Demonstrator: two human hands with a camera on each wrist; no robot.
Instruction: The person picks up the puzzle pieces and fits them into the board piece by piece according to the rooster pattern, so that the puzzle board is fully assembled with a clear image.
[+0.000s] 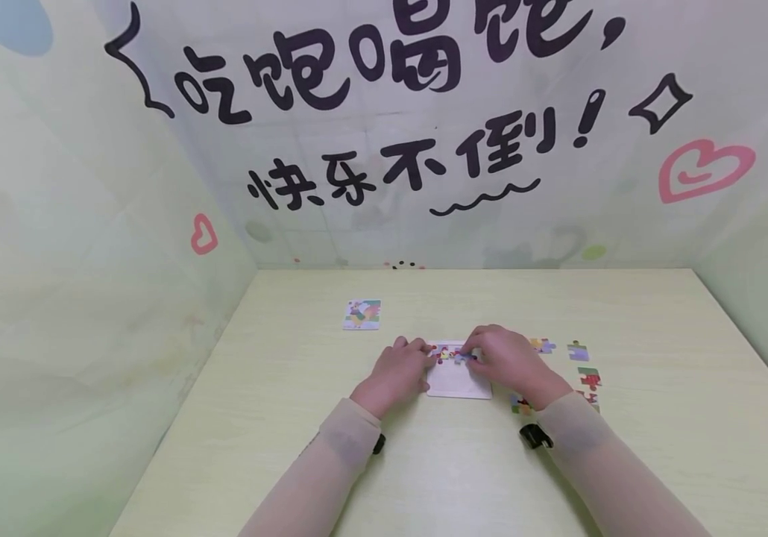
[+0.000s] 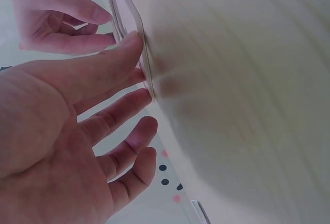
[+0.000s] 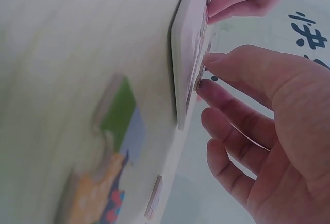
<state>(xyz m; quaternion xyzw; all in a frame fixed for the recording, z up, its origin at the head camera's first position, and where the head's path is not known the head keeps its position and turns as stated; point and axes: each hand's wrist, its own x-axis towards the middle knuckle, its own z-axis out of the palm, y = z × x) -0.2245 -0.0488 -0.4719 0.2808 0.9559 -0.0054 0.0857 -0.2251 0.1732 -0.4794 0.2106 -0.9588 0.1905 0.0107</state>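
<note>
A white puzzle tray (image 1: 459, 383) lies on the table, with several colourful puzzle pieces (image 1: 443, 352) along its far edge and a bare lower part. My left hand (image 1: 399, 374) is at the tray's left side; in the left wrist view its thumb (image 2: 129, 44) touches the rim and the other fingers extend loosely. Over the tray's upper right, my right hand (image 1: 508, 363) pinches a puzzle piece (image 3: 198, 83) between thumb and index finger, mostly hidden by the fingertips. Its remaining fingers are slightly bent. Whether that piece is seated against its neighbours I cannot tell.
Several loose puzzle pieces (image 1: 578, 351) lie right of the tray, some partly behind my right wrist. A square picture card (image 1: 362, 315) with an animal drawing lies at the back left. A printed fabric backdrop (image 1: 384, 231) stands behind the table.
</note>
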